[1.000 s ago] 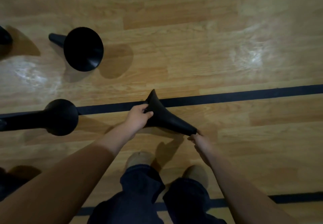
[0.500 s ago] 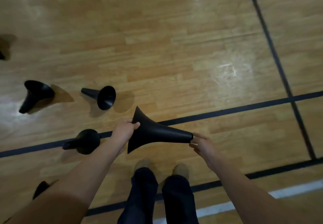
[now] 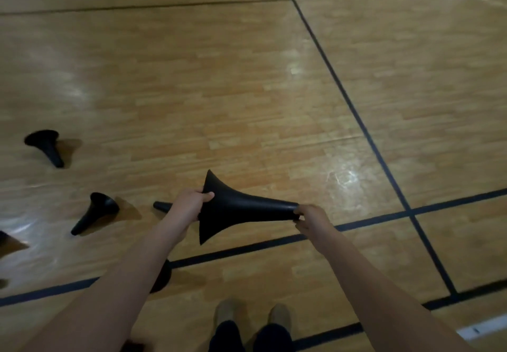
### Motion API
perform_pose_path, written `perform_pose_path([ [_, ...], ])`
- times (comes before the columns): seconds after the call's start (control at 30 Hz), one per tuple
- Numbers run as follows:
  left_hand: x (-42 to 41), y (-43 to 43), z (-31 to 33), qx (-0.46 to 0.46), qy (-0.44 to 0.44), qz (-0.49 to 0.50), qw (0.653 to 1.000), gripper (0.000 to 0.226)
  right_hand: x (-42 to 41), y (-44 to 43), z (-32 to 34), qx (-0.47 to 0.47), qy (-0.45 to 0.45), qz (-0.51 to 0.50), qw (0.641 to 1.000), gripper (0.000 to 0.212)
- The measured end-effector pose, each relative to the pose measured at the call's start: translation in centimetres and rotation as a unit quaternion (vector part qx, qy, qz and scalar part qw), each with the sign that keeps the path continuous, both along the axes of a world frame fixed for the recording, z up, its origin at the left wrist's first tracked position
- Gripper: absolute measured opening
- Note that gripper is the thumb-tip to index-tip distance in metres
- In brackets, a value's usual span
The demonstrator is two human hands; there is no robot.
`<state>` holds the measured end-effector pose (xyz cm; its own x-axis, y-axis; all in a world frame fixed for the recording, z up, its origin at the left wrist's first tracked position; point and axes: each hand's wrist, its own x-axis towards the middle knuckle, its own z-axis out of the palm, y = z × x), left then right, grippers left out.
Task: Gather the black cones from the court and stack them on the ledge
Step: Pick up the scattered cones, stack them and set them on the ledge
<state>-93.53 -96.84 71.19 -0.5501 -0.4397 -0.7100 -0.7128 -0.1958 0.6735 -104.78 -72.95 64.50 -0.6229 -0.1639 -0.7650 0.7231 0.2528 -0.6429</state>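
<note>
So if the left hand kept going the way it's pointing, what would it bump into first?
The black cone: the left hand grips its wide end, which lies right ahead of it. Beyond that, only wooden floor shows, though depth is hard to judge.

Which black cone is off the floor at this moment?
The cone held sideways between both hands: left hand at its flared base, right hand at its tip. The other cones lie on the court.
</note>
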Motion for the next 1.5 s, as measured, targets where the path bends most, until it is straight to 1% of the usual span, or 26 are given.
perform_pose_path([
  [0.1, 1.0, -1.7, 2.5, 0.000, 0.018, 0.016, 1.000, 0.028, -1.3, -2.2, 2.9, 0.008, 0.031, -0.009, 0.999, 0.029],
  [0.17, 3.0, -3.7, 4.4, -0.006, 0.040, 0.052, 0.998, 0.030, -1.4, -5.0, 5.5, 0.001, 0.072, 0.006, 0.997, 0.030],
  [0.27, 6.2, -7.0, 7.0, -0.015, 0.061, 0.102, 0.993, 0.032, -0.8, -10.0, 8.2, -0.016, 0.104, 0.038, 0.994, 0.028],
  [0.37, 10.0, -10.0, 8.6, -0.007, 0.074, 0.149, 0.986, 0.036, 0.6, -14.7, 9.8, -0.040, 0.110, 0.087, 0.989, 0.027],
  [0.47, 13.6, -12.9, 10.0, -0.004, 0.085, 0.207, 0.975, 0.036, 2.2, -20.0, 10.9, -0.058, 0.087, 0.147, 0.984, 0.019],
  [0.57, 17.2, -15.3, 11.0, 0.000, 0.081, 0.287, 0.954, 0.035, 4.0, -25.6, 12.2, -0.055, 0.072, 0.218, 0.972, 0.016],
  [0.67, 19.7, -16.9, 11.3, -0.003, 0.088, 0.368, 0.926, 0.037, 4.9, -30.4, 13.3, -0.062, 0.076, 0.276, 0.956, 0.021],
  [0.73, 20.9, -16.9, 12.1, -0.005, 0.090, 0.431, 0.898, 0.034, 5.6, -32.9, 14.1, -0.070, 0.073, 0.326, 0.940, 0.024],
  [0.83, 22.5, -16.4, 12.6, -0.029, 0.106, 0.514, 0.851, 0.025, 6.6, -36.3, 14.9, -0.092, 0.075, 0.409, 0.905, 0.033],
  [0.93, 24.5, -14.6, 13.0, -0.052, 0.112, 0.582, 0.804, 0.021, 8.3, -38.6, 15.7, -0.108, 0.060, 0.477, 0.870, 0.035],
  [0.97, 25.5, -13.6, 13.0, -0.059, 0.108, 0.605, 0.787, 0.023, 9.3, -39.4, 15.8, -0.115, 0.059, 0.505, 0.853, 0.035],
  [1.03, 27.4, -11.6, 13.3, -0.069, 0.092, 0.634, 0.765, 0.029, 11.5, -40.3, 16.0, -0.118, 0.070, 0.547, 0.826, 0.032],
  [1.1, 29.5, -9.0, 13.1, -0.082, 0.086, 0.659, 0.742, 0.030, 14.4, -40.9, 15.8, -0.116, 0.076, 0.584, 0.800, 0.028],
  [1.2, 32.0, -4.5, 13.3, -0.101, 0.085, 0.705, 0.697, 0.017, 19.3, -40.4, 15.4, -0.129, 0.052, 0.635, 0.760, 0.025],
  [1.27, 34.1, -1.3, 13.1, -0.109, 0.081, 0.740, 0.659, 0.032, 22.6, -39.1, 15.3, -0.137, 0.051, 0.676, 0.722, 0.025],
  [1.33, 35.9, 2.2, 13.2, -0.106, 0.071, 0.762, 0.635, 0.040, 25.5, -37.6, 15.4, -0.143, 0.051, 0.717, 0.680, 0.026],
  [1.4, 37.1, 5.3, 13.1, -0.115, 0.057, 0.773, 0.621, 0.040, 27.9, -36.2, 15.4, -0.155, 0.061, 0.744, 0.647, 0.029],
  [1.5, 38.8, 10.0, 12.7, -0.125, 0.040, 0.801, 0.584, 0.040, 31.6, -33.7, 15.2, -0.167, 0.071, 0.780, 0.599, 0.033],
])
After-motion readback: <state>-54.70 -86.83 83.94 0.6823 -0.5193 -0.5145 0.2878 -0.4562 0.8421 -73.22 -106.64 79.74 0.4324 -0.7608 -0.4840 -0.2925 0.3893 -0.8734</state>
